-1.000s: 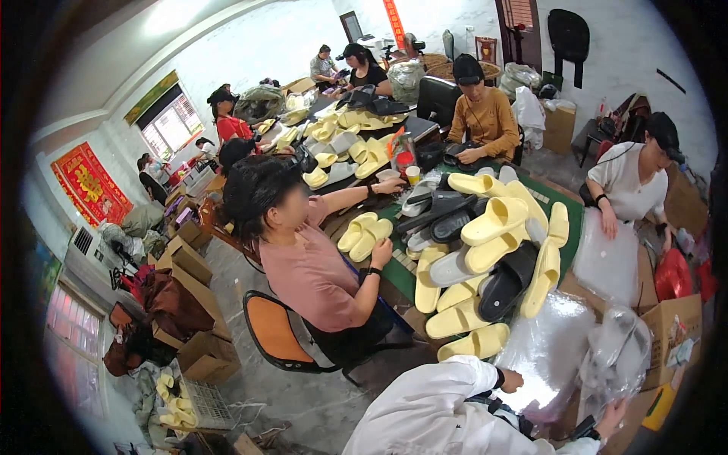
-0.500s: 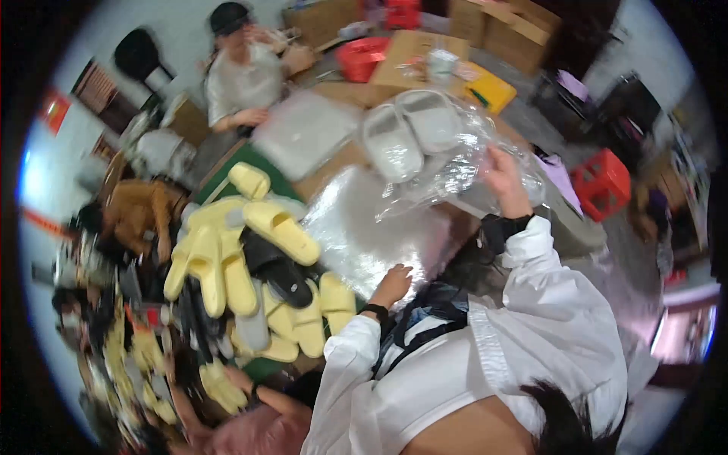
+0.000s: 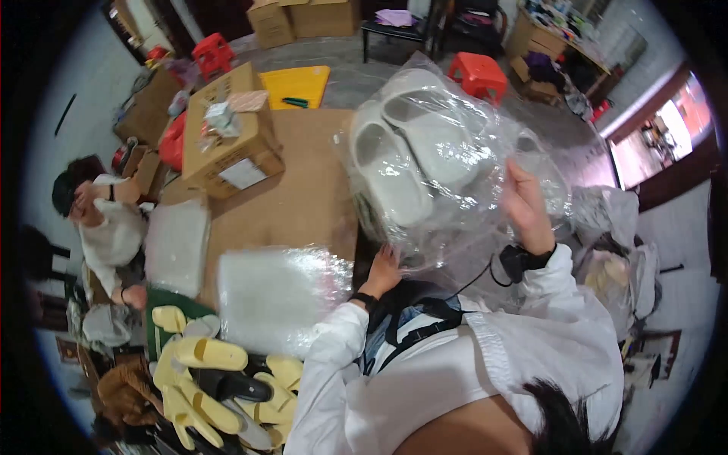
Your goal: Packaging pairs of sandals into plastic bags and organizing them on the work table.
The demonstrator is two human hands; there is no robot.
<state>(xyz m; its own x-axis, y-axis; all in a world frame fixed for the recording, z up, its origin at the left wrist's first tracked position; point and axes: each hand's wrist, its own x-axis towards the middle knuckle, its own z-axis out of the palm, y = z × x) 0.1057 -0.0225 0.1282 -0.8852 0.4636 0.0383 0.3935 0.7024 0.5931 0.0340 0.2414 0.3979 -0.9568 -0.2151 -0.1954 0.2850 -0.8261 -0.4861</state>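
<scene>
Pair of pale grey slippers (image 3: 413, 148) inside a clear plastic bag (image 3: 455, 163), side by side, footbeds facing camera, toes pointing up-right. Bag crinkled and glossy, held up off the brown tabletop, tilted, open end down.

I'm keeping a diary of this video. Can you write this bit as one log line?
left hand: grip on bottom of clear bag | right hand: holding bag side | inside: white slippers | below: stack of clear bags
</scene>
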